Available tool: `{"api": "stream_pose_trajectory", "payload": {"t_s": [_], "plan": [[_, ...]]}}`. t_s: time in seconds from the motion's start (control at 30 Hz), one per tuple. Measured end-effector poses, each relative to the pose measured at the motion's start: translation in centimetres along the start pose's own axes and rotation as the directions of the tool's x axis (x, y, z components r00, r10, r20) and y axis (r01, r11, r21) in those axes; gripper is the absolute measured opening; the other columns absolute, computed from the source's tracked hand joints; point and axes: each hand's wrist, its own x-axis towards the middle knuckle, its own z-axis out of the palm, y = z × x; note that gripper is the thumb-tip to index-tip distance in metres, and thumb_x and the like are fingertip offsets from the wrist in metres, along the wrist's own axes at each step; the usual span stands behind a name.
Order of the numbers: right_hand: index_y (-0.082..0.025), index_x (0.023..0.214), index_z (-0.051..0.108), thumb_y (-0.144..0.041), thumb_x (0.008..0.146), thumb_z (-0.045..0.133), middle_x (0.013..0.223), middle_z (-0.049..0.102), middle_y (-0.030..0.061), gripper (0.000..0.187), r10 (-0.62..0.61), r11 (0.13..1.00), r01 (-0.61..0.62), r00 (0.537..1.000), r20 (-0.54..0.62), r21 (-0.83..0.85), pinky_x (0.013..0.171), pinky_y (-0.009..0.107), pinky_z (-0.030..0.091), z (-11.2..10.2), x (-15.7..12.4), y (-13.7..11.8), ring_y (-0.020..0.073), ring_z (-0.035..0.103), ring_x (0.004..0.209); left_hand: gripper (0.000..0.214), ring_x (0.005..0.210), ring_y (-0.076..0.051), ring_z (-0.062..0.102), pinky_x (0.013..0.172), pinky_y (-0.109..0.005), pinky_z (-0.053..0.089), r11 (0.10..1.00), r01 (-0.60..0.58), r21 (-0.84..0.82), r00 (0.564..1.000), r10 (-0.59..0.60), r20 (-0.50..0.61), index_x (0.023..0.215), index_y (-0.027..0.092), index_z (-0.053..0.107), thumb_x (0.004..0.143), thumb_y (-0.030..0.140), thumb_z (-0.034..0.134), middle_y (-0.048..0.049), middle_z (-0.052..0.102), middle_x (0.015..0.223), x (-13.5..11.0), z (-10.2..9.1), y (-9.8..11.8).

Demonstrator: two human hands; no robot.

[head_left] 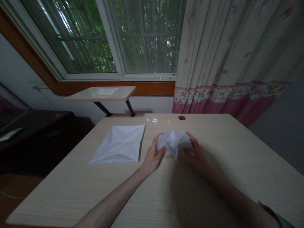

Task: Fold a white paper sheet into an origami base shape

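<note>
A folded sheet of white paper (pixel 173 139) is held just above the table between my two hands. Its middle stands up in a ridge, with one point hanging down toward me. My left hand (pixel 154 155) pinches its left side, thumb in front and fingers behind. On the right side, my right hand (pixel 194 155) grips it the same way, with some fingers hidden behind the paper. To the left of my left hand lies a second white paper sheet (pixel 123 144), spread flat and marked with crossing creases.
The pale wooden table (pixel 133 196) fills the foreground, with a round brown cable hole (pixel 181 117) near its back edge. A small raised shelf (pixel 83 94) at back left carries a crumpled white paper (pixel 105 91). Behind are a window (pixel 147 38) and a floral curtain (pixel 213 57).
</note>
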Motion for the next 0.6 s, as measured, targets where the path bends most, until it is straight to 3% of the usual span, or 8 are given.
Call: {"api": "stream_pose_trajectory", "payload": {"t_s": [0.1, 0.27, 0.43, 0.6], "plan": [[-0.029, 0.137, 0.043, -0.028, 0.092, 0.053, 0.124, 0.065, 0.0100, 0.046, 0.001, 0.999, -0.001, 1.000, 0.005, 0.042, 0.089, 0.042, 0.057, 0.2, -0.1, -0.7, 0.0266, 0.064, 0.115, 0.049, 0.121, -0.023, 0.058, 0.106, -0.038, 0.043, 1.000, -0.022, -0.020, 0.999, 0.021, -0.024, 0.139, 0.021, 0.040, 0.095, 0.038, 0.053, -0.0088, 0.058, 0.136, 0.0, 0.1, -0.4], [-0.031, 0.125, 0.051, -0.029, 0.092, 0.054, 0.123, 0.066, 0.0082, 0.034, 0.018, 0.998, -0.018, 1.000, -0.006, 0.056, 0.086, 0.043, 0.059, 0.3, -0.3, -1.2, 0.0257, 0.067, 0.107, 0.040, 0.102, -0.021, 0.065, 0.092, -0.034, 0.051, 0.999, 0.046, -0.027, 0.996, -0.048, -0.072, 0.123, 0.018, 0.053, 0.088, 0.036, 0.061, -0.0081, 0.067, 0.113, 0.0, 0.3, -0.3], [-0.029, 0.124, 0.055, -0.029, 0.092, 0.054, 0.114, 0.071, 0.0083, 0.032, 0.043, 0.998, -0.043, 0.999, 0.009, 0.034, 0.080, 0.043, 0.061, 0.7, -0.8, -1.0, 0.0259, 0.070, 0.097, 0.033, 0.095, -0.022, 0.066, 0.085, -0.032, 0.053, 0.996, 0.077, -0.037, 0.997, -0.076, 0.022, 0.111, 0.018, 0.066, 0.088, 0.041, 0.061, -0.0063, 0.072, 0.105, -0.1, 0.3, 0.8], [-0.029, 0.124, 0.058, -0.031, 0.093, 0.052, 0.114, 0.072, 0.0080, 0.031, 0.011, 1.000, -0.010, 0.995, 0.101, -0.005, 0.088, 0.049, 0.058, 0.6, -1.2, -1.1, 0.0277, 0.070, 0.099, 0.035, 0.094, -0.023, 0.067, 0.085, -0.033, 0.053, 0.997, 0.067, -0.046, 0.995, -0.064, 0.071, 0.109, 0.017, 0.069, 0.091, 0.045, 0.058, -0.0072, 0.073, 0.104, -0.3, 0.2, 1.2]]}}
